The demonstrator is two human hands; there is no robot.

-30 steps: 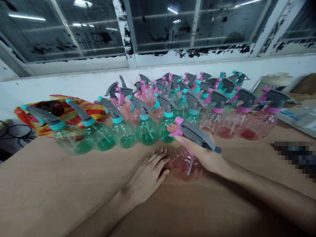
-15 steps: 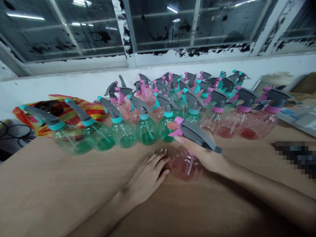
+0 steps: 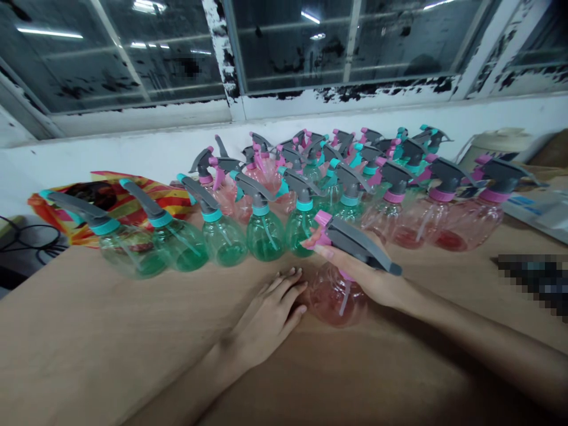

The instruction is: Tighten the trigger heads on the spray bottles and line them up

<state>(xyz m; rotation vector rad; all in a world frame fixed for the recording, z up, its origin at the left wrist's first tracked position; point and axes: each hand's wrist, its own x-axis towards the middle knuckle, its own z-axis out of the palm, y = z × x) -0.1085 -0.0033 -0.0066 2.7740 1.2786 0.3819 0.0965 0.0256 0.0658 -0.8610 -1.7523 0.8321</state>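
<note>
My right hand [image 3: 370, 278] is wrapped round the neck of a clear pink spray bottle [image 3: 335, 302]. Its index finger reaches forward to the pink trigger [image 3: 317, 238] beneath the grey spray head [image 3: 361, 242]. The bottle's base appears to rest on the table, and a pale dip tube shows inside. Flat on the tabletop, just left of that bottle, lies my left hand [image 3: 270, 316], holding nothing, with its fingers stretched out. Behind both hands runs a row of spray bottles, including a green one [image 3: 265, 236] and a pink one [image 3: 470, 222].
More pink and green spray bottles crowd toward the wall [image 3: 155, 151]. A red and yellow plastic bag [image 3: 173, 198] lies at the left, near black cables [image 3: 26, 239]. On the right are a whitish container [image 3: 497, 145] and a dark, pixelated object [image 3: 536, 278] on the table [image 3: 133, 331].
My right index finger sits slightly lower at the trigger than before. The whole view has shifted a little; the left hand and the standing bottles otherwise look the same.
</note>
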